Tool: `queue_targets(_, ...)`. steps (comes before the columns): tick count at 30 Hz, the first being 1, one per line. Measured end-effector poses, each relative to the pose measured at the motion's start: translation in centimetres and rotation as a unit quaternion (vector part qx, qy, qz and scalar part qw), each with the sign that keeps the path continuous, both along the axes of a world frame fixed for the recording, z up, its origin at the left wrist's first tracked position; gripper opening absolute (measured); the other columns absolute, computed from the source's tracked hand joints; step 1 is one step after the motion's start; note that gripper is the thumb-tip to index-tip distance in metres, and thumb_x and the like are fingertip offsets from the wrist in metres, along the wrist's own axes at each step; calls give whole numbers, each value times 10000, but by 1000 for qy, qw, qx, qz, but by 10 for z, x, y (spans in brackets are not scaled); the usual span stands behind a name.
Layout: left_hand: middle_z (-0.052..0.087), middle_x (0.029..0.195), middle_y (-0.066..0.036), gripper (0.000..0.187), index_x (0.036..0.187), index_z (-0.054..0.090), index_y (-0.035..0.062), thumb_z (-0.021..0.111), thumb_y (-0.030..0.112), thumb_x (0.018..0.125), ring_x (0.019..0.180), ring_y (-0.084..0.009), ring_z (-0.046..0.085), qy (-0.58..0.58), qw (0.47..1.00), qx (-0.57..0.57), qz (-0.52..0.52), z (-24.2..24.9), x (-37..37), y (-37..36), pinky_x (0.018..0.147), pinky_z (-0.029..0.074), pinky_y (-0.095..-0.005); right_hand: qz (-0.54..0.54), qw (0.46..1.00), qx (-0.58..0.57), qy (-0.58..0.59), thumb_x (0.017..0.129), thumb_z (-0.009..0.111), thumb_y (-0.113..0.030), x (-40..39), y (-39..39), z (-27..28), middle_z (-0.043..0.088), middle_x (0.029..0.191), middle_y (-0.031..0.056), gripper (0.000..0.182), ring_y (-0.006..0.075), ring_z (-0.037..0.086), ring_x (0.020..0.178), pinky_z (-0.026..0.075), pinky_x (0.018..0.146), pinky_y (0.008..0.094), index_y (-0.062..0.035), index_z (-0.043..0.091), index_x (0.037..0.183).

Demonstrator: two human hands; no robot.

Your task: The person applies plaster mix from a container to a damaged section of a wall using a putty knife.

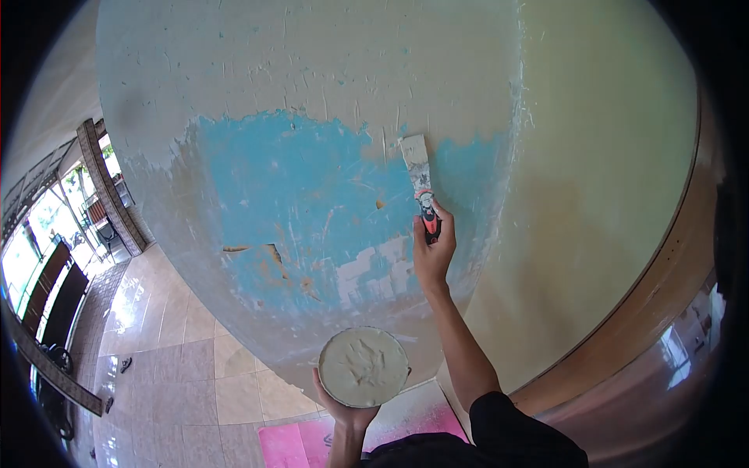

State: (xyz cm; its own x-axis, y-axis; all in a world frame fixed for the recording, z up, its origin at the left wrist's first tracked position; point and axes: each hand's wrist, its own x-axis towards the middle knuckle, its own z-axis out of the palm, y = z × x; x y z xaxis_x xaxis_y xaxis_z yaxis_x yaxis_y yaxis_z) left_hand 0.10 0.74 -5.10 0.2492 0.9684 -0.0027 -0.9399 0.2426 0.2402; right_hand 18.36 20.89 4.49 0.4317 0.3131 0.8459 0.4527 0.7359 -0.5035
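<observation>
My right hand (434, 248) is closed around the red and black handle of a putty knife (419, 168). Its blade, smeared with pale putty, points up and lies at the wall near the upper edge of a blue patch (289, 183). Grey-white putty coats the wall (312, 70) above that patch. Lower down, my left hand (347, 409) supports a round tub (364, 366) from below and the side. Thick pale putty with a ridged surface fills the tub. Chips and small torn spots mark the blue area.
A pale yellow-green wall (593, 156) meets the work wall at a corner on the right. Below me a pink sheet (292, 443) lies on the tiled floor (179, 374). Dark benches (58, 292) stand by a bright opening at the far left.
</observation>
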Motion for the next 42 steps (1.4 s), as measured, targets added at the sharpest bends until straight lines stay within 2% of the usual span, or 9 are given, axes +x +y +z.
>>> queue_targets(8,376,1473,-90,819,1465,360,182,433,712,845,1343,-353,356,-33,999,-1,15,0,-2,6,1104,267,-601,82,996,9,24,882,647,8,0,-44,-12,580,1033,80,342,112,546,850,475,746,257,3,538,1206)
queue_targets(16,346,1504,-81,832,1477,345,183,422,721,848,1369,-345,332,-53,998,16,22,23,-7,12,1126,243,-586,98,964,-137,-204,799,694,22,44,-156,-57,608,1017,132,397,257,616,860,506,736,321,-15,590,1181)
queue_targets(18,362,1493,-67,820,1472,355,192,423,720,848,1359,-329,349,-79,997,-14,18,25,-8,13,1119,263,-567,23,924,-102,-367,716,731,40,68,-167,-67,609,1010,100,412,267,610,861,514,721,356,-43,653,1112)
queue_targets(23,395,1465,-40,789,1453,385,207,429,714,850,1334,-295,381,-97,995,-32,-8,24,-4,14,1092,304,-537,-41,905,-72,-416,625,776,52,105,-187,-73,559,986,26,453,241,590,880,494,723,368,-182,695,1005)
queue_targets(32,392,1468,-47,786,1454,382,197,423,708,859,1338,-306,372,-73,997,-25,-19,22,3,10,1097,292,-552,-123,874,-29,-469,654,787,32,135,-202,-48,522,1001,15,403,238,584,901,484,760,395,-232,671,937)
queue_targets(36,380,1478,-59,794,1460,373,191,422,709,860,1348,-324,360,-76,997,-9,-22,23,4,6,1106,271,-578,-118,886,3,-448,671,766,41,138,-200,-36,533,966,33,386,234,587,889,498,719,373,-187,674,969)
queue_targets(39,366,1490,-69,801,1466,362,188,422,709,861,1357,-342,348,-81,996,12,-21,23,6,3,1113,249,-602,-29,962,-88,-257,806,685,21,111,-186,-28,584,916,87,277,153,569,766,485,611,255,-30,655,1077)
queue_targets(41,364,1495,-74,811,1467,363,186,425,714,855,1359,-352,346,-86,996,11,-29,19,8,0,1117,233,-617,-14,958,-193,-212,883,642,-38,98,-171,-17,593,945,86,337,109,539,751,467,641,231,-4,578,1213)
queue_targets(42,364,1495,-74,811,1467,363,186,425,714,855,1359,-352,346,-86,996,17,-34,17,10,-1,1117,233,-617,39,977,-157,-141,901,630,-58,86,-156,-13,588,946,80,394,102,528,757,458,647,228,2,517,1274)
